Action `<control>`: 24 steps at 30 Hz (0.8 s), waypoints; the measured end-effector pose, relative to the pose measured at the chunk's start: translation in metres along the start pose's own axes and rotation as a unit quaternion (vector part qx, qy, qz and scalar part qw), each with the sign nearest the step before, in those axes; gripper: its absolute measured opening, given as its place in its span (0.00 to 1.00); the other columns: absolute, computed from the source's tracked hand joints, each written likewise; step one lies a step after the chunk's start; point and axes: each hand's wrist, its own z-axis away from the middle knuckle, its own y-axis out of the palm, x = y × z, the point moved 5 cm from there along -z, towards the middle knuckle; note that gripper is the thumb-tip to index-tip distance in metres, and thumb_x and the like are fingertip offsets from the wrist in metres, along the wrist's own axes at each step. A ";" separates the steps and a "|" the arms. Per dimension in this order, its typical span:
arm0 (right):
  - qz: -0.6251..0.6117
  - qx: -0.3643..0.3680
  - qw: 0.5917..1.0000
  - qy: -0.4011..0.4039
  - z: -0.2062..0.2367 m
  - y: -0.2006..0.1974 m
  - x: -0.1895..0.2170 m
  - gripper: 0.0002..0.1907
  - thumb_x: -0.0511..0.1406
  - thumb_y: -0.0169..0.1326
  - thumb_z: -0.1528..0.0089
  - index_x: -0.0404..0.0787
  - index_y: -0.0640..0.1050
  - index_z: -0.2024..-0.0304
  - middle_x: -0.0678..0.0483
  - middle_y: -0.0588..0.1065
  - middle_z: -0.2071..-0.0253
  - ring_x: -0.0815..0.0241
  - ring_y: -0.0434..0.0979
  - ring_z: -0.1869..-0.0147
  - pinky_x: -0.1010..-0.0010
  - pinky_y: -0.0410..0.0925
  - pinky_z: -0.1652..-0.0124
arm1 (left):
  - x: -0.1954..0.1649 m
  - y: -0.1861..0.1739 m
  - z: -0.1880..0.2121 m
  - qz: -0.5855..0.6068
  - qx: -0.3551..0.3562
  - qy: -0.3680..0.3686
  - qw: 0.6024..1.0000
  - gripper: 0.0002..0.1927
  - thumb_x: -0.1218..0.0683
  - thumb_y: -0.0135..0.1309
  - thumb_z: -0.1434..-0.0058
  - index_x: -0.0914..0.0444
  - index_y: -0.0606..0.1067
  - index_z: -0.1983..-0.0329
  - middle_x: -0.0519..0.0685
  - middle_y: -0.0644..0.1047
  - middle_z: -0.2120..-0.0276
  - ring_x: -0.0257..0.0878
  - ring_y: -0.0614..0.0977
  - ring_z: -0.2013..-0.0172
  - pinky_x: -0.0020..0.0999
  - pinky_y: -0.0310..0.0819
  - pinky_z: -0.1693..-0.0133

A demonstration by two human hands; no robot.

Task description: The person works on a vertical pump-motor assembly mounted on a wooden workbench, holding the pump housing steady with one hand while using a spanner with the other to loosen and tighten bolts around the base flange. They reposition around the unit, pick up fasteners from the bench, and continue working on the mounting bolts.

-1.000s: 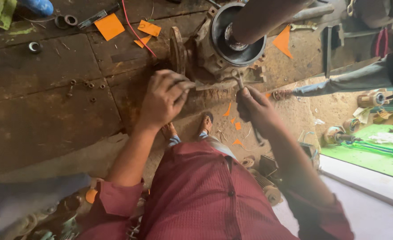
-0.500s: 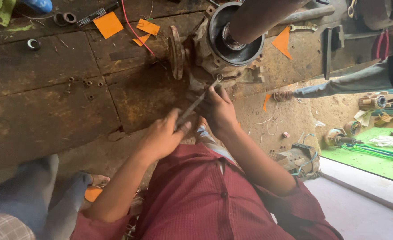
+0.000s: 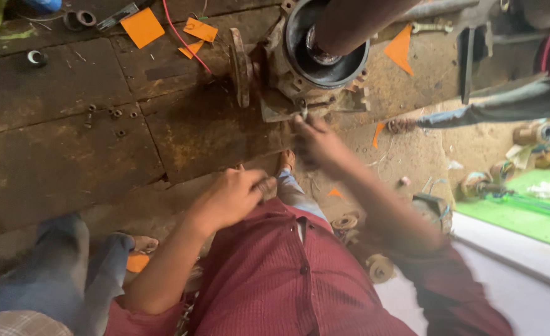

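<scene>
My right hand has moved up to the housing, fingers pinching a small bolt there, grip unclear; my left hand rests clenched, so fastening seems unfinished.

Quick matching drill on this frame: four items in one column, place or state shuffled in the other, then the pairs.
Items:
1. right hand
2. left hand
3. orange square sheet
4. small metal ring

Places or states:
A. flat on the dark boards, upper left of centre
B. fingertips at the lower edge of the metal housing
C. alone near the left edge of the boards
D. closed in a loose fist above the maroon shirt

Pairs: 1-B, 2-D, 3-A, 4-C
</scene>
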 end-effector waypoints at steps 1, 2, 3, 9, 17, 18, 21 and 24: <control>0.264 -0.040 0.964 0.005 -0.001 -0.032 0.014 0.26 0.54 0.46 0.30 0.54 0.66 0.33 0.60 0.75 0.66 0.61 0.77 0.65 0.64 0.72 0.67 | 0.003 -0.006 0.000 -0.003 -0.038 0.007 0.999 0.16 0.44 0.52 0.30 0.61 0.79 0.58 0.60 0.82 0.63 0.58 0.84 0.59 0.49 0.79 0.58; 0.390 -0.020 0.915 -0.106 -0.003 -0.054 0.040 0.20 0.52 0.44 0.28 0.51 0.76 0.44 0.61 0.77 0.66 0.62 0.79 0.65 0.67 0.72 0.62 | 0.007 -0.016 -0.001 -0.004 -0.083 0.014 0.996 0.16 0.44 0.52 0.31 0.61 0.79 0.57 0.59 0.82 0.62 0.57 0.84 0.60 0.50 0.78 0.58; 0.505 0.001 0.835 -0.217 -0.004 -0.061 0.056 0.23 0.51 0.42 0.25 0.49 0.85 0.54 0.62 0.80 0.65 0.63 0.81 0.65 0.70 0.72 0.58 | 0.011 -0.026 0.001 -0.005 -0.130 0.020 0.991 0.16 0.45 0.52 0.32 0.62 0.79 0.56 0.58 0.82 0.62 0.56 0.84 0.60 0.50 0.78 0.59; 0.344 -0.013 0.915 -0.210 0.023 -0.078 0.037 0.17 0.44 0.45 0.27 0.40 0.79 0.56 0.45 0.76 0.68 0.56 0.76 0.63 0.64 0.71 0.62 | 0.029 -0.044 0.018 0.126 -0.203 -0.031 0.971 0.16 0.46 0.53 0.34 0.61 0.79 0.53 0.53 0.83 0.59 0.47 0.85 0.62 0.42 0.79 0.61; -0.095 0.043 0.975 -0.194 0.041 0.011 0.014 0.15 0.40 0.41 0.26 0.34 0.67 0.48 0.44 0.79 0.56 0.52 0.82 0.52 0.59 0.76 0.51 | 0.013 -0.029 0.008 0.089 -0.184 0.025 0.979 0.19 0.45 0.54 0.33 0.65 0.77 0.50 0.56 0.81 0.56 0.51 0.83 0.57 0.44 0.77 0.57; -0.164 0.056 0.972 -0.161 0.037 0.023 0.011 0.15 0.40 0.41 0.25 0.34 0.66 0.46 0.41 0.78 0.55 0.49 0.82 0.52 0.56 0.76 0.50 | 0.007 -0.031 0.007 0.057 -0.191 0.047 0.979 0.20 0.45 0.55 0.33 0.66 0.76 0.49 0.58 0.80 0.56 0.53 0.82 0.56 0.46 0.76 0.57; -0.328 0.077 0.938 -0.084 0.024 0.042 0.005 0.16 0.39 0.41 0.30 0.38 0.67 0.43 0.38 0.75 0.45 0.42 0.81 0.46 0.51 0.74 0.46 | -0.008 -0.039 0.008 0.006 -0.203 0.064 0.977 0.21 0.45 0.55 0.32 0.65 0.75 0.47 0.57 0.80 0.53 0.55 0.82 0.55 0.46 0.77 0.57; -0.390 0.093 0.913 -0.081 0.005 0.051 0.002 0.17 0.39 0.41 0.30 0.39 0.65 0.41 0.38 0.73 0.42 0.41 0.78 0.41 0.47 0.73 0.43 | -0.008 -0.048 0.012 0.042 -0.195 -0.012 0.980 0.18 0.45 0.52 0.31 0.61 0.76 0.48 0.53 0.81 0.55 0.49 0.85 0.56 0.44 0.78 0.55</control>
